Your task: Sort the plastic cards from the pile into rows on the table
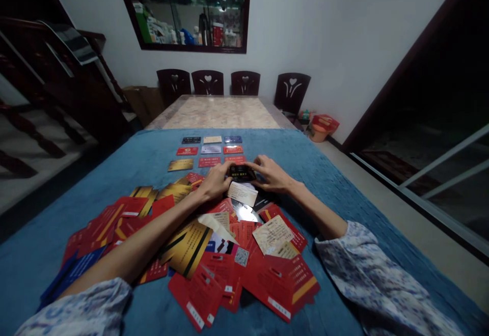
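Observation:
Both hands grip a black card (pixel 241 174) with yellow lettering by its two ends, just above the pile; whether it is one card or a small stack I cannot tell. My left hand (pixel 217 182) is closed at its left end, and my right hand (pixel 272 174) at its right end. Directly below lies a cream card (pixel 243 194). Red cards (pixel 267 280), gold cards (pixel 187 248) and blue cards (pixel 74 275) spread loosely toward me. Beyond the hands, cards lie in neat rows, among them a gold card (pixel 181 165) and a silver card (pixel 211 149).
A blue cloth (pixel 305 173) covers the near part of the long table, whose bare marbled top (pixel 229 112) shows beyond. Dark chairs (pixel 292 89) stand behind it. At left is a stair railing (pixel 34 122); an orange bucket (pixel 319 131) is on the floor at right.

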`<state>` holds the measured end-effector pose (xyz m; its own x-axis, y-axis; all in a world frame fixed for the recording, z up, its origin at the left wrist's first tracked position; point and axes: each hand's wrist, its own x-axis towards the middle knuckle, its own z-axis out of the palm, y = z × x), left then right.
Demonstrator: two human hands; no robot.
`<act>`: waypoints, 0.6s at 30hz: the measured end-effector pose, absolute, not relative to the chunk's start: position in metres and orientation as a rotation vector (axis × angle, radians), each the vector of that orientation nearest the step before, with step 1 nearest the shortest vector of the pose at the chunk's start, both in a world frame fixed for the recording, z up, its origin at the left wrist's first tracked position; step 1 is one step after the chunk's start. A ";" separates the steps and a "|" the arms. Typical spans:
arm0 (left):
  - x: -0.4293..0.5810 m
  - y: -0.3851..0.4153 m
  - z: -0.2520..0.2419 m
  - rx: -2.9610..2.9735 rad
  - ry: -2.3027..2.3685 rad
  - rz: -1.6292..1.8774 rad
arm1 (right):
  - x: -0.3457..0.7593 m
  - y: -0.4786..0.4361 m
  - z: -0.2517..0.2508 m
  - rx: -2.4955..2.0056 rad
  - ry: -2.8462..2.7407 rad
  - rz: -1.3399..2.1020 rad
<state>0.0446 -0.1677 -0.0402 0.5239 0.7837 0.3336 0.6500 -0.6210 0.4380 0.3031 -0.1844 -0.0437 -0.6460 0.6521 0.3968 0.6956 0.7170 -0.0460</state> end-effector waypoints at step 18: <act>0.061 -0.165 -0.015 2.529 1.198 0.523 | 0.319 -0.188 -0.033 -1.146 -2.577 -0.143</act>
<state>0.0608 -0.1647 -0.0153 0.5874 0.7850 0.1970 0.6781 -0.6102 0.4096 0.3185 -0.1884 -0.0325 -0.6287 0.7063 0.3254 0.7380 0.6738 -0.0365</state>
